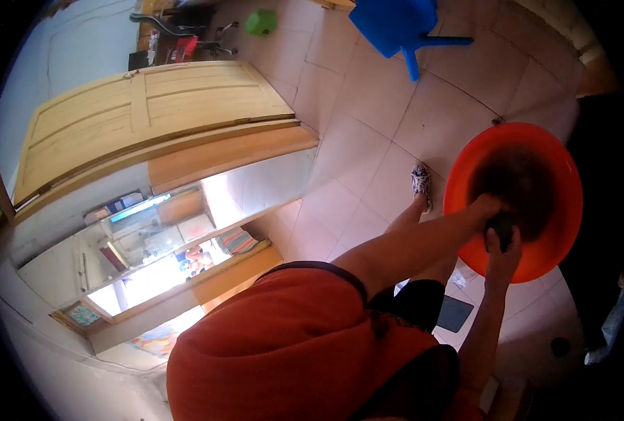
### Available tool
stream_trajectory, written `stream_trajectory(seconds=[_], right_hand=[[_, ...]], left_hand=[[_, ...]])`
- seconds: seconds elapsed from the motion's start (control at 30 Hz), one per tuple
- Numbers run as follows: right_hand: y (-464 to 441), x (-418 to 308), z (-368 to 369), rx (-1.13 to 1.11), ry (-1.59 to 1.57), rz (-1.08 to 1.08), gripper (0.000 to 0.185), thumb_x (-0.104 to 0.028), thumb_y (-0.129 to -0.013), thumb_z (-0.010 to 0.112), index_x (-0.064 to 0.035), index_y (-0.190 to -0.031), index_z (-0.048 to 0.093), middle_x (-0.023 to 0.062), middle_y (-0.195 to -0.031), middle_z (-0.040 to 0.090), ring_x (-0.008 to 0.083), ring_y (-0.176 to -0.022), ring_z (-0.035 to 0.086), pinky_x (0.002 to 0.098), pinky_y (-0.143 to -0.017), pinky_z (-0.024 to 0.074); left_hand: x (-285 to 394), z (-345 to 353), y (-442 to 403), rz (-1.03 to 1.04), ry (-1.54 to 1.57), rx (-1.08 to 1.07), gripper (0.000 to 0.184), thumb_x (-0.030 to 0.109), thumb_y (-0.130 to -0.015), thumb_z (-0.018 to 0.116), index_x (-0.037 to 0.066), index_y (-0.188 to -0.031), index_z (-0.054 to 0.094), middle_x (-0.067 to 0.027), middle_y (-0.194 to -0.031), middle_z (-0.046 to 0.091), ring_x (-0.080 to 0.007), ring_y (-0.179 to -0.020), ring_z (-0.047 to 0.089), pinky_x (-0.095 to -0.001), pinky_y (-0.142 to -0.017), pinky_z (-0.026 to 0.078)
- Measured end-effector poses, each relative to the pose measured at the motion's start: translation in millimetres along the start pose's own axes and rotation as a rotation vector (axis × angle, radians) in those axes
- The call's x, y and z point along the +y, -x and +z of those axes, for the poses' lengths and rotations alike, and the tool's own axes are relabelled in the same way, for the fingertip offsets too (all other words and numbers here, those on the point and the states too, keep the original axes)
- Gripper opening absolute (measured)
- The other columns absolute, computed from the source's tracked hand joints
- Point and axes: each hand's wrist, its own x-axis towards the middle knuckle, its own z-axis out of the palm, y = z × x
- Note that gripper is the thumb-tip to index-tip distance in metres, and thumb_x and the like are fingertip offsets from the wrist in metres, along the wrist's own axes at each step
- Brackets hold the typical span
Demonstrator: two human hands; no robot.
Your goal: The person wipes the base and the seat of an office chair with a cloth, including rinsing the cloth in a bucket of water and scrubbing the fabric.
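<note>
A round red basin (571, 189) on the tiled floor holds something dark, too dim to make out. Over its near side, my right hand (506, 257) is wrapped round a dark lump (501, 226), with the thumb along one side. My left hand (491, 205) is right beside the lump at its upper end; its fingers are mostly hidden in the dark area, so their grip is unclear. Both arms reach out from the orange-red shirt (277, 344).
A foot in a patterned slipper (421, 179) stands left of the basin. A blue plastic stool (396, 24) is at the top, and a green object (261, 22) lies farther back. A pale wooden door (157, 112) and a glass-fronted cabinet (150, 238) are at the left. A dark flat object (454, 313) lies near the arms.
</note>
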Motion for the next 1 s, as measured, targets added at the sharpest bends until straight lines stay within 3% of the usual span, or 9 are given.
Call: stream_trajectory(seconds=[0.07, 0.2, 0.27, 0.4, 0.5, 0.6, 0.7, 0.9, 1.0], right_hand=[[-11, -9, -11, 0.135, -0.068, 0.062, 0.051, -0.028, -0.082, 0.064, 0.0023, -0.120, 0.047, 0.0164, -0.114, 0.054, 0.0269, -0.100, 0.055, 0.0338, -0.085, 0.0446], [-46, 17, -21, 0.257, -0.246, 0.157, 0.052, -0.033, -0.085, 0.058, -0.0005, -0.123, 0.045, 0.0159, -0.115, 0.053, 0.0252, -0.105, 0.054, 0.0338, -0.088, 0.0447], [-52, 42, -13, 0.239, -0.479, 0.098, 0.052, -0.038, -0.085, 0.057, -0.0028, -0.122, 0.047, 0.0152, -0.117, 0.053, 0.0261, -0.105, 0.054, 0.0350, -0.090, 0.0442], [-49, 48, -10, 0.168, -1.097, 0.515, 0.050, -0.044, -0.085, 0.053, -0.0078, -0.119, 0.051, 0.0135, -0.118, 0.053, 0.0261, -0.106, 0.054, 0.0353, -0.090, 0.0447], [-53, 56, -6, 0.153, -1.208, 0.497, 0.044, -0.033, -0.085, 0.056, -0.0047, -0.119, 0.049, 0.0132, -0.117, 0.052, 0.0237, -0.103, 0.054, 0.0339, -0.086, 0.0462], [-47, 57, -2, 0.141, -0.679, 0.078, 0.044, -0.034, -0.085, 0.056, -0.0050, -0.117, 0.050, 0.0124, -0.118, 0.051, 0.0239, -0.104, 0.053, 0.0334, -0.084, 0.0466], [-29, 12, 5, 0.275, -0.271, -0.225, 0.044, -0.037, -0.085, 0.058, -0.0048, -0.115, 0.051, 0.0109, -0.112, 0.053, 0.0225, -0.101, 0.053, 0.0310, -0.081, 0.0470], [-33, 19, 3, 0.252, -1.086, 0.505, 0.046, -0.040, -0.086, 0.057, -0.0070, -0.118, 0.051, 0.0094, -0.118, 0.052, 0.0208, -0.106, 0.052, 0.0303, -0.088, 0.0436], [-56, 53, -5, -0.225, -1.282, 0.536, 0.057, -0.047, -0.086, 0.054, -0.0060, -0.125, 0.046, 0.0099, -0.122, 0.051, 0.0229, -0.113, 0.049, 0.0360, -0.099, 0.0368]], left_hand=[[12, 16, 32, -0.015, -0.139, 0.275, 0.039, 0.029, -0.087, 0.053, 0.000, -0.113, 0.054, -0.0187, -0.105, 0.059, -0.0301, -0.100, 0.057, -0.0392, -0.085, 0.046], [62, 49, 96, -0.071, -0.399, 0.069, 0.042, 0.030, -0.088, 0.052, -0.001, -0.116, 0.051, -0.0177, -0.114, 0.055, -0.0285, -0.106, 0.054, -0.0390, -0.086, 0.044], [31, 47, 73, -0.093, 0.171, -0.059, 0.056, 0.038, -0.090, 0.051, 0.001, -0.130, 0.038, -0.0184, -0.132, 0.042, -0.0310, -0.120, 0.044, -0.0397, -0.102, 0.035], [10, 38, 45, -0.291, 0.170, -0.083, 0.068, 0.048, -0.086, 0.052, 0.002, -0.133, 0.033, -0.0179, -0.135, 0.038, -0.0310, -0.124, 0.039, -0.0395, -0.102, 0.034], [11, 31, 35, -0.257, 0.178, -0.062, 0.076, 0.053, -0.082, 0.055, 0.003, -0.134, 0.031, -0.0181, -0.137, 0.035, -0.0303, -0.127, 0.035, -0.0401, -0.103, 0.033], [24, 33, 51, -0.111, 0.153, 0.151, 0.076, 0.052, -0.081, 0.057, 0.006, -0.135, 0.030, -0.0187, -0.138, 0.033, -0.0307, -0.127, 0.034, -0.0402, -0.103, 0.032], [36, 39, 65, -0.484, 0.353, 0.212, 0.065, 0.045, -0.084, 0.056, 0.008, -0.133, 0.034, -0.0175, -0.135, 0.038, -0.0328, -0.125, 0.037, -0.0405, -0.102, 0.034], [-27, 27, 21, 0.193, -0.001, 0.090, 0.045, 0.032, -0.091, 0.049, 0.011, -0.130, 0.040, -0.0125, -0.134, 0.041, -0.0289, -0.123, 0.040, -0.0387, -0.102, 0.034], [-34, 98, 15, 0.802, 1.254, -0.243, 0.036, 0.028, -0.091, 0.050, 0.011, -0.122, 0.048, -0.0127, -0.123, 0.050, -0.0297, -0.116, 0.046, -0.0381, -0.098, 0.038]])
